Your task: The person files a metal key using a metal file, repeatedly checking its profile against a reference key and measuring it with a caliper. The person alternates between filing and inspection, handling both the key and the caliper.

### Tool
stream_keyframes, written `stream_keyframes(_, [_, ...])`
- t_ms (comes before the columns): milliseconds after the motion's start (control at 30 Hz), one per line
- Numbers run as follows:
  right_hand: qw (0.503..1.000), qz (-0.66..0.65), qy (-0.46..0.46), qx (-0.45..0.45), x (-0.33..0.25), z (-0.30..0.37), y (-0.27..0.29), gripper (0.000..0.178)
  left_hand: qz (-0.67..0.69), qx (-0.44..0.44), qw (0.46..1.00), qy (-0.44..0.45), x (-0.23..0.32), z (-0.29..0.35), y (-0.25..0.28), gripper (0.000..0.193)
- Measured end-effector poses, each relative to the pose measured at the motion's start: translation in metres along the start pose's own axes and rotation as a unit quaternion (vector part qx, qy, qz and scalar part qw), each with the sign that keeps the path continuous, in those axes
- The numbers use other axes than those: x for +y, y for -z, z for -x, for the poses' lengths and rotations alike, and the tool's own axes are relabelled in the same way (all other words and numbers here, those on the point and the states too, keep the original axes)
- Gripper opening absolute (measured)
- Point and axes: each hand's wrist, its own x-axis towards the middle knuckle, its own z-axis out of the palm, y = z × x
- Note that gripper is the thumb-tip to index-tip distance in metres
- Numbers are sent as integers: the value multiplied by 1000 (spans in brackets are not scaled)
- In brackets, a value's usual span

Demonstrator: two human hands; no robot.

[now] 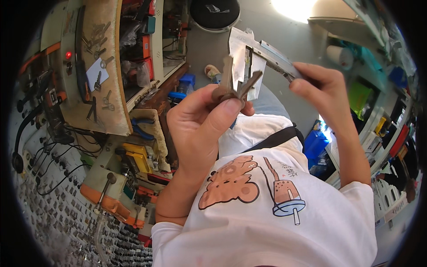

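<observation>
In my left hand [200, 120] I pinch a few metal keys [250, 84], their blades pointing up and fanned apart. My right hand [322, 93] grips the far end of a silver vernier caliper [267, 52] between thumb and fingers. The caliper's jaws stand a little apart and hang down just behind the keys. One key blade overlaps a jaw from this view, and I cannot tell whether they touch. Both hands are raised in front of my white shirt.
At the left, a worn bench top [95, 113] bears several loose keys and a white slip of paper [97, 73]. Blue-handled pliers [143, 128] lie beside it. Many keys hang at the lower left. A round black stool [215, 13] stands ahead; shelves with goods line the right.
</observation>
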Motion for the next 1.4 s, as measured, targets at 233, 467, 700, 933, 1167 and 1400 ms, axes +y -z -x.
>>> stream_keyframes(233, [983,118,139,-19,-12,-10,17,42,4,3,999,-42,-18,17,11,23])
stream_keyframes(467, [966,154,206,-26,-16,-11,21,40,4,-18,996,-89,-27,20,17,22])
stream_keyframes(700, [868,322,377,-22,-26,-8,33,54,-118,-89,982,-120,-32,23,32,18])
stream_keyframes(933, [839,334,430,-28,-31,-7,41,58,-112,-97,983,-111,-28,24,21,9])
stream_keyframes(1167, [839,330,432,-25,-30,-6,42,59,-92,-80,986,-112,-28,25,16,16])
stream_keyframes(1400, [964,174,152,-130,-21,-12,36,40,-100,10,995,11,-12,31,2,27])
